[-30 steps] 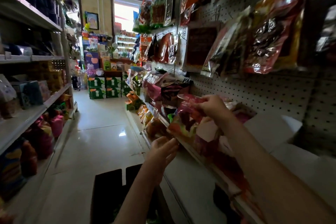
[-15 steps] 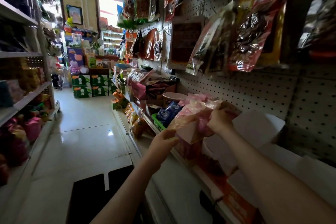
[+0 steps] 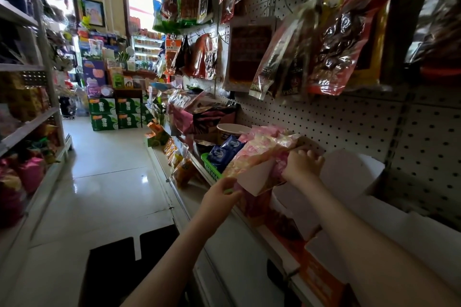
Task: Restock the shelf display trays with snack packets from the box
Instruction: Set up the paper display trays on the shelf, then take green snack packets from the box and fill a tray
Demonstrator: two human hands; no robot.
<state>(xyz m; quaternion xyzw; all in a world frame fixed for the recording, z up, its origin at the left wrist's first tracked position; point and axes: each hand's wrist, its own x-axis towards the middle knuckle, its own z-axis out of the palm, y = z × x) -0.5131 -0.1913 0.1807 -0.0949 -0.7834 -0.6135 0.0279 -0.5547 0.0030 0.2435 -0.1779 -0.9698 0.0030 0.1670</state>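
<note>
A cardboard display tray (image 3: pixel 254 180) stands tilted on the right-hand shelf, heaped with pink and yellow snack packets (image 3: pixel 262 151). My right hand (image 3: pixel 303 163) presses down on the packets at the tray's far side, fingers curled over them. My left hand (image 3: pixel 219 194) grips the tray's near lower corner at the shelf edge. The box of stock is a dark open shape on the floor (image 3: pixel 119 271), below my left forearm.
A green basket (image 3: pixel 209 164) with blue packets sits just beyond the tray. White cardboard trays (image 3: pixel 349 172) line the shelf to the right. Bags hang from the pegboard (image 3: pixel 336 40) overhead. The aisle floor (image 3: pixel 109 172) runs ahead; shelving (image 3: pixel 30 127) stands left.
My right hand has carried the packets from in front of me down into the tray and now presses on them. My left hand has risen to the tray's corner.
</note>
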